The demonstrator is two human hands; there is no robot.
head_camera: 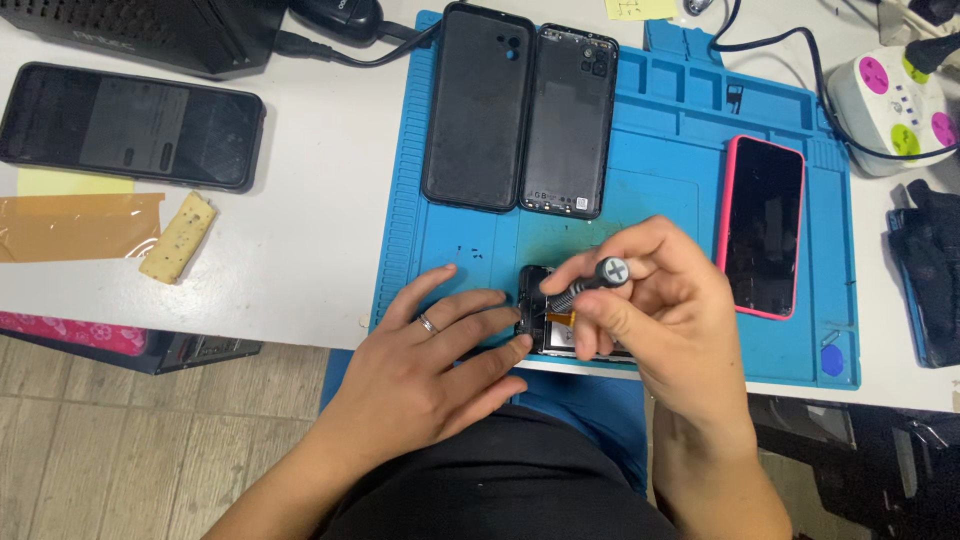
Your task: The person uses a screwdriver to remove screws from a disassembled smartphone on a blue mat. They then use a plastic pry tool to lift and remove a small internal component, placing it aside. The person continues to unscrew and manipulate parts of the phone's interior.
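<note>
An opened black phone (pixel 545 318) lies at the near edge of a blue work mat (pixel 660 160), mostly hidden under my hands. My right hand (pixel 650 300) grips a small screwdriver (pixel 590 282) with a black handle, its tip pointing down into the phone's left end. My left hand (pixel 440 350), a ring on one finger, lies flat on the mat with its fingertips pressed against the phone's left edge. A black phone case (pixel 478 108) and a black back cover (pixel 566 122) lie side by side at the mat's far side.
A phone in a pink case (pixel 762 226) lies on the mat's right. A large black phone (pixel 130 126), tan tape (pixel 80 226) and a speckled eraser-like block (pixel 178 238) sit on the white table at left. A white power strip (pixel 895 105) and cables lie far right.
</note>
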